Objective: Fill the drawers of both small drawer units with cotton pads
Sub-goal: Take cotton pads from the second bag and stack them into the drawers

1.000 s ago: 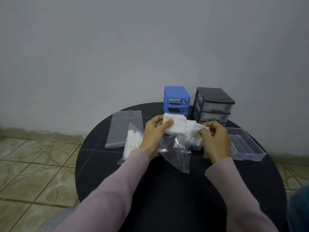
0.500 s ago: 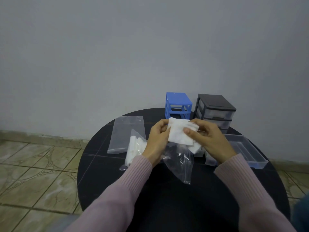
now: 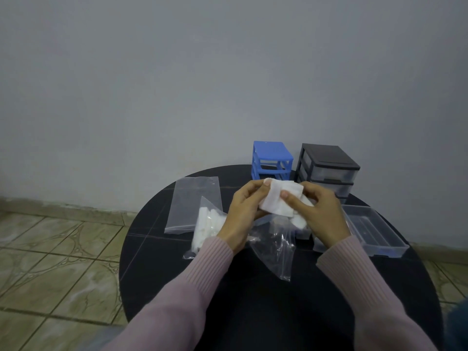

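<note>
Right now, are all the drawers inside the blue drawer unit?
No: the blue drawer unit shows open, hollow slots in its frame, and a clear drawer lies out on the black table to its right.

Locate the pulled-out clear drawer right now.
Head view: the clear drawer lies on the black round table at the right, just right of the right hand and in front of the black drawer unit.
</note>
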`<state>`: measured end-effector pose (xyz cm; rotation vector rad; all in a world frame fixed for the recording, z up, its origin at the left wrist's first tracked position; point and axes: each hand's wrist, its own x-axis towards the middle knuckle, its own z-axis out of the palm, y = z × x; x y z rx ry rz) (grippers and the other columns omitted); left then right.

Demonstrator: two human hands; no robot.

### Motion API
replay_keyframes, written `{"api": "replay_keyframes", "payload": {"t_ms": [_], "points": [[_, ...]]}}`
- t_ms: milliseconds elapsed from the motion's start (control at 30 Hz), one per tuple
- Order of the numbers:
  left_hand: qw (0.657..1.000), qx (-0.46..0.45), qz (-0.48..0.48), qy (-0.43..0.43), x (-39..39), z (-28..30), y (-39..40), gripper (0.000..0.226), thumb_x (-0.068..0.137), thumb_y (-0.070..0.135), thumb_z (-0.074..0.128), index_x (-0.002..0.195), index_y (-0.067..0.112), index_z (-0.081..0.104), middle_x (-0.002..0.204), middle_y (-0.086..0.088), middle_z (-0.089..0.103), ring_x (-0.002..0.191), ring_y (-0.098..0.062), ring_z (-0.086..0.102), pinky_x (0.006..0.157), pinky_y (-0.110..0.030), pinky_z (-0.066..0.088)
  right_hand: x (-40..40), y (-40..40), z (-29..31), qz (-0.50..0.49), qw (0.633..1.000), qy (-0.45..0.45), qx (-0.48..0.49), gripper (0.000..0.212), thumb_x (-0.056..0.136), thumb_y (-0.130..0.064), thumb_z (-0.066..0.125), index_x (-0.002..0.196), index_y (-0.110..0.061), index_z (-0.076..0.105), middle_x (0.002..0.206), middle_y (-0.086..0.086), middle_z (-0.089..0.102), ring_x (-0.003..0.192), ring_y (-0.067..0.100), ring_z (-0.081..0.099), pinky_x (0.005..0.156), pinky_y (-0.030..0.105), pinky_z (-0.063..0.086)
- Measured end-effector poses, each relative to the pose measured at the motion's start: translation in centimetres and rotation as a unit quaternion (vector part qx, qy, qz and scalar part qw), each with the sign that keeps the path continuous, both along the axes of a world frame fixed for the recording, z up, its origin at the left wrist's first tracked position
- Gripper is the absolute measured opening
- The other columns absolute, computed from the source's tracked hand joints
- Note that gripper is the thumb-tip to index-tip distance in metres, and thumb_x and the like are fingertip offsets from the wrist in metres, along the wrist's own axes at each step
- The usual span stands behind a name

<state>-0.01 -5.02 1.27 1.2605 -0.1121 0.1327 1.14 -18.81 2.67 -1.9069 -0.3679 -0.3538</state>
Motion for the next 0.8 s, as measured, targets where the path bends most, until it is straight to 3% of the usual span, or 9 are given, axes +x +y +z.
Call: {"api": "replay_keyframes", "payload": {"t_ms": [167,300,433,533,633,700,800], "points": [[1.000,0.002,-0.013,-0.008,-0.1,0.0,0.0,0.022,0.090,0.010,0.056,0.112,0.005,0.060,0.092,-0.001,0.070,0.085,-0.015,0.068,0.076,-0.028,0.057,-0.4,-0.2,0.2,-0.040,0.999,-0.015,0.027,0.029,0.074,-0.023,0.075,0.081,-0.022,0.047,0.083,-0.007,0.061,0.076,0.002,0.058,0.056,0.013,0.049],[1.000,0.017,0.004,-0.001,0.0,-0.1,0.0,0.022,0.094,0.007,0.049,0.113,0.004,0.060,0.094,-0.002,0.069,0.086,-0.016,0.067,0.078,-0.031,0.056,-0.8,-0.2,0.3,-0.039,0.998,-0.053,-0.009,0.032,0.072,-0.026,0.078,0.080,-0.024,0.047,0.082,0.010,0.063,0.077,0.024,0.061,0.066,0.041,0.052],[1.000,0.022,0.003,-0.004,0.0,-0.2,0.1,0.021,0.093,0.004,0.049,0.110,0.007,0.060,0.098,-0.004,0.070,0.089,-0.017,0.067,0.078,-0.030,0.056,-1.0,-0.3,0.4,-0.029,0.996,-0.086,-0.023,0.030,0.071,-0.020,0.079,0.082,-0.024,0.051,0.079,0.016,0.062,0.070,0.026,0.061,0.061,0.036,0.051],[1.000,0.027,0.014,-0.004,0.1,-0.3,0.1,0.022,0.093,0.001,0.049,0.112,0.007,0.059,0.103,-0.007,0.070,0.093,-0.021,0.067,0.078,-0.029,0.057,-1.2,-0.6,0.6,-0.004,0.994,-0.105,-0.038,0.034,0.071,-0.015,0.079,0.086,-0.031,0.053,0.063,0.010,0.057,0.053,0.009,0.053,0.048,0.016,0.045],[1.000,0.019,0.024,0.002,0.2,-0.3,0.3,0.023,0.094,0.002,0.048,0.113,0.008,0.058,0.104,-0.008,0.070,0.094,-0.024,0.067,0.077,-0.032,0.057,-1.0,-0.9,0.6,0.004,0.989,-0.111,-0.097,0.029,0.071,-0.016,0.079,0.086,-0.032,0.060,0.062,0.004,0.054,0.057,0.005,0.048,0.057,0.005,0.042],[1.000,0.015,0.026,0.004,0.2,-0.3,0.3,0.022,0.094,0.004,0.049,0.113,0.009,0.058,0.103,-0.007,0.070,0.095,-0.023,0.067,0.078,-0.034,0.057,-0.9,-1.0,0.5,-0.001,0.987,-0.102,-0.124,0.029,0.070,-0.020,0.079,0.088,-0.035,0.062,0.069,0.005,0.059,0.066,0.007,0.052,0.064,0.006,0.043],[0.999,0.027,0.027,0.004,0.2,-0.4,0.3,0.023,0.093,0.003,0.050,0.115,0.008,0.057,0.105,-0.008,0.070,0.096,-0.024,0.067,0.080,-0.034,0.056,-0.5,-1.1,0.3,-0.026,0.985,-0.095,-0.138,0.020,0.069,-0.026,0.079,0.083,-0.032,0.065,0.078,0.009,0.066,0.075,0.018,0.058,0.072,0.021,0.047]]}}
